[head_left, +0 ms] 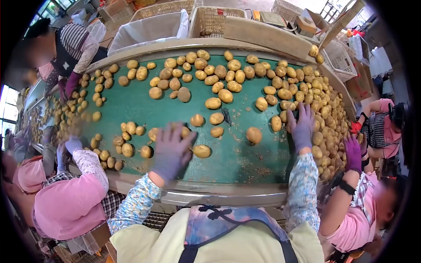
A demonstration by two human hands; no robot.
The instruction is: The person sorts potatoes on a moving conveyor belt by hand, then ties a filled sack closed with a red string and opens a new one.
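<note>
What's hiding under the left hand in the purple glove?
The left hand covers part of the green belt. A potato peeks out by its fingers, partly hidden. Whatever lies beneath the palm cannot be seen; the hand blocks it.

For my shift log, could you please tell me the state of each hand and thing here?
Left hand: grip open, fingers spread, blurred.
Right hand: grip open, resting on potato heap.
Belt: soiled, strewn with loose potatoes.
Lined crate: contents hidden.
</note>
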